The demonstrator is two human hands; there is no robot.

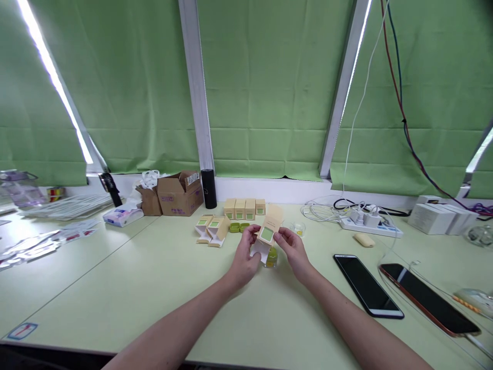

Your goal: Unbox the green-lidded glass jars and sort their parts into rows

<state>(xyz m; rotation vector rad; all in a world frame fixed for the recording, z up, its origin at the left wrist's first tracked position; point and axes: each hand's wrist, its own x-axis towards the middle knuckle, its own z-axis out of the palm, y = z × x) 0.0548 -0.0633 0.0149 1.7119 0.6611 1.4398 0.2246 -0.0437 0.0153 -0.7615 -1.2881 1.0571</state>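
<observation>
Between my two hands is a small cream box with a green window [267, 234], its flap raised and a white inner side showing below. My left hand [244, 257] is closed on its left side. The fingers of my right hand [295, 252] pinch its right edge. Just beneath the box, a clear container with something yellow-green [271, 258] rests on the table, partly hidden. Two opened cream boxes [216, 229] lie further left, beside small green items [239, 226]. Several closed cream boxes [245, 208] stand in a row behind. A clear round container [298, 228] sits behind my right hand.
Two phones [367, 285] lie on the right, near cables and a white power strip [370, 227]. Along the back left stand a cardboard box [179, 195] and a black cylinder [208, 189]. A tissue pack [122, 216] and papers lie at the left.
</observation>
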